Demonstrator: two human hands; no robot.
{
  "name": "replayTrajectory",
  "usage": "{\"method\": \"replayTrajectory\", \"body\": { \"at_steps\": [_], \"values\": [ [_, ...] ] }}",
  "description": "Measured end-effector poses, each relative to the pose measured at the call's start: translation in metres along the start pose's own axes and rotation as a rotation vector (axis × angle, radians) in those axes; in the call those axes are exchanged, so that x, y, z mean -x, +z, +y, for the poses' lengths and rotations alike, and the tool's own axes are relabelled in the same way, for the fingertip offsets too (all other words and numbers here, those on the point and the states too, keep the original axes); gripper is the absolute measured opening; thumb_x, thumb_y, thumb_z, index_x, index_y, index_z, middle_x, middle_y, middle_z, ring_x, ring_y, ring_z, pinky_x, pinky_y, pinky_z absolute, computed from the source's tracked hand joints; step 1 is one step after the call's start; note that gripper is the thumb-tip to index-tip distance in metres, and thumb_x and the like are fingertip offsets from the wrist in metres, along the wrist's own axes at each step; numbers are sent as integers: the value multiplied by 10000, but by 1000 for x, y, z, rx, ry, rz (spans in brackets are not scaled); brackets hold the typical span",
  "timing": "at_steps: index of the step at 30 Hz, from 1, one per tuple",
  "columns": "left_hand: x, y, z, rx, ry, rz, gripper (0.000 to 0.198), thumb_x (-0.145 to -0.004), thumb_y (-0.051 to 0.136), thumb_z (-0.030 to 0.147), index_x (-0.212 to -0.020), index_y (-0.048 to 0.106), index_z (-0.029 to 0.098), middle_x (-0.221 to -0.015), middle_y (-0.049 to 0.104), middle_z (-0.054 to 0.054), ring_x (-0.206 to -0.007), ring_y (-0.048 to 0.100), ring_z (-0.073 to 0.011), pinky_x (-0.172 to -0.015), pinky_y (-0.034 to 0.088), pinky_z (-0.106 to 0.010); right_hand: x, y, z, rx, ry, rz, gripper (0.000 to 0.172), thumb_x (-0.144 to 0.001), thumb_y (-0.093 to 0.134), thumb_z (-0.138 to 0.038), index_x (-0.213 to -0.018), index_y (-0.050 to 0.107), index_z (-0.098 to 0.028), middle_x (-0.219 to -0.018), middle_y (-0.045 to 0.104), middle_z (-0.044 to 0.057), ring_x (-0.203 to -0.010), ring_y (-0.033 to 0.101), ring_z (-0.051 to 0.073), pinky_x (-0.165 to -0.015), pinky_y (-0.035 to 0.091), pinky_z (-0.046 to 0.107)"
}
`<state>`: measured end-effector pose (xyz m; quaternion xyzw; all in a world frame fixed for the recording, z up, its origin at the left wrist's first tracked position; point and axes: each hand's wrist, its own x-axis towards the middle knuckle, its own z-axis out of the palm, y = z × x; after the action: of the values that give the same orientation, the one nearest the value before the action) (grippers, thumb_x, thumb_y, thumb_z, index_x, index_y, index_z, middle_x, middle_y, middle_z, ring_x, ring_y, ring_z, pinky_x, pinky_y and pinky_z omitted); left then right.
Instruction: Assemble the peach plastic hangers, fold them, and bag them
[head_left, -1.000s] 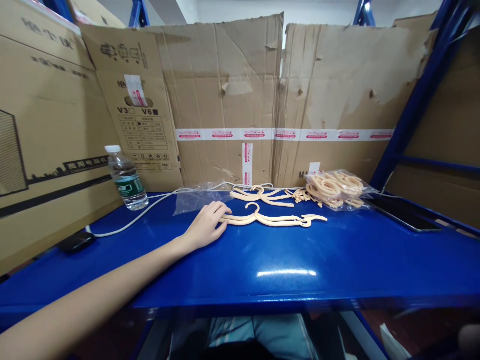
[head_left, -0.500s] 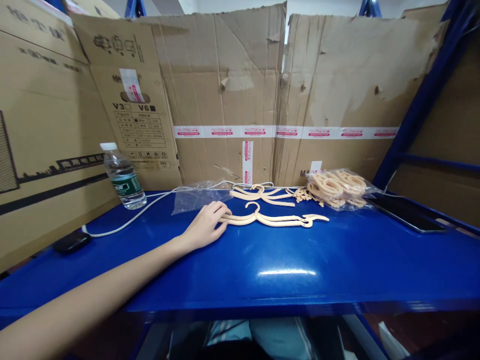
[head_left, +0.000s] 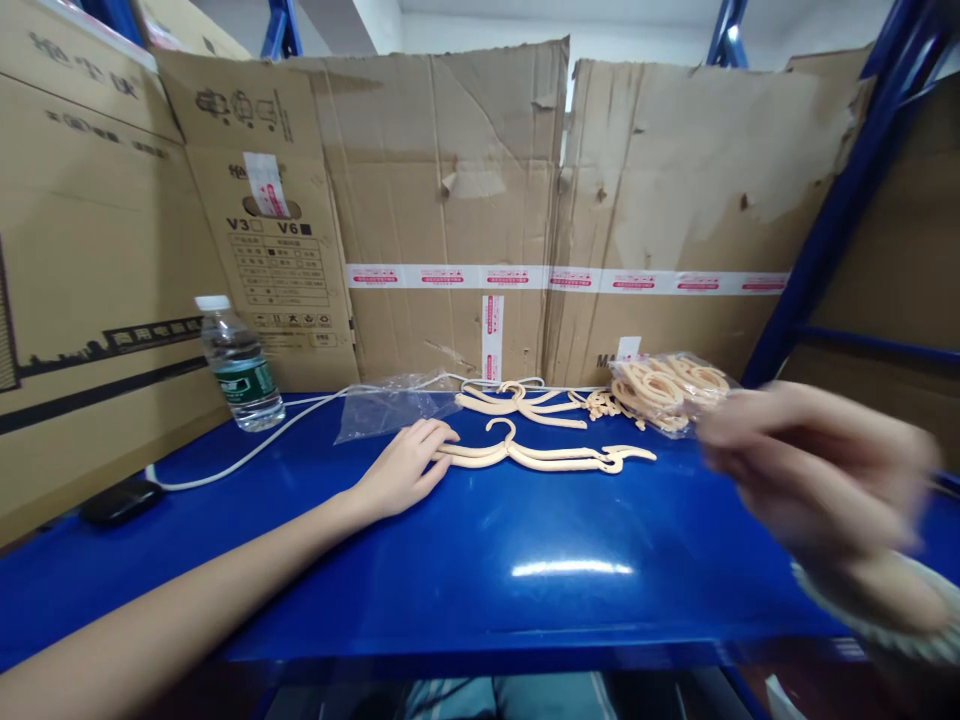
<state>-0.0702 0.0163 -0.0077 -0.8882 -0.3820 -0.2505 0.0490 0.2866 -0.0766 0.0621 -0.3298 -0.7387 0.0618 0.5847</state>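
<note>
My left hand (head_left: 406, 463) rests on the blue surface with its fingers closed over the left end of a cream plastic folding hanger (head_left: 556, 460). The hanger lies flat, its hook pointing away from me and a curved piece sticking out at its right end. More cream hanger parts (head_left: 559, 418) lie just behind it, and a heap of small cream pieces (head_left: 602, 404) is beside them. At the right, my right hand (head_left: 817, 470) is raised above the surface near a clear bag of cream plastic parts (head_left: 667, 392). Motion smears its fingers, so what they hold, if anything, cannot be seen.
Cardboard panels (head_left: 450, 335) stand along the back and left of the blue table (head_left: 420, 580). A water bottle (head_left: 247, 380), a white cable (head_left: 225, 478), a black device (head_left: 120, 500) and a clear plastic sheet (head_left: 386, 405) are on the left. A blue post (head_left: 814, 235) rises at the right.
My right hand has come into view from the right and now covers the dark flat device there. My left hand keeps its hold on the folding hanger. The camera view has shifted slightly.
</note>
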Motion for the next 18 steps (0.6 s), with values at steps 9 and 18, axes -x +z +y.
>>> {"method": "replayTrajectory", "body": {
  "at_steps": [9,18],
  "values": [
    [1,14,-14,83,0,-28,294,-979,387,266,-1211,553,195,-1210,628,-101,-1121,588,-234,-974,486,-396,-51,31,97,376,166,-725,388,-843,566,-395,-1147,576,-153,-954,657,93,-715,591,192,-645,487,318],
    [-4,14,-14,98,14,0,259,-955,433,231,-1128,625,218,-1127,651,-86,-1055,608,-220,-945,504,-387,-30,47,109,468,108,-887,183,-816,642,-324,-895,667,-160,-812,649,55,-702,575,186,-591,400,270]
  ]
}}
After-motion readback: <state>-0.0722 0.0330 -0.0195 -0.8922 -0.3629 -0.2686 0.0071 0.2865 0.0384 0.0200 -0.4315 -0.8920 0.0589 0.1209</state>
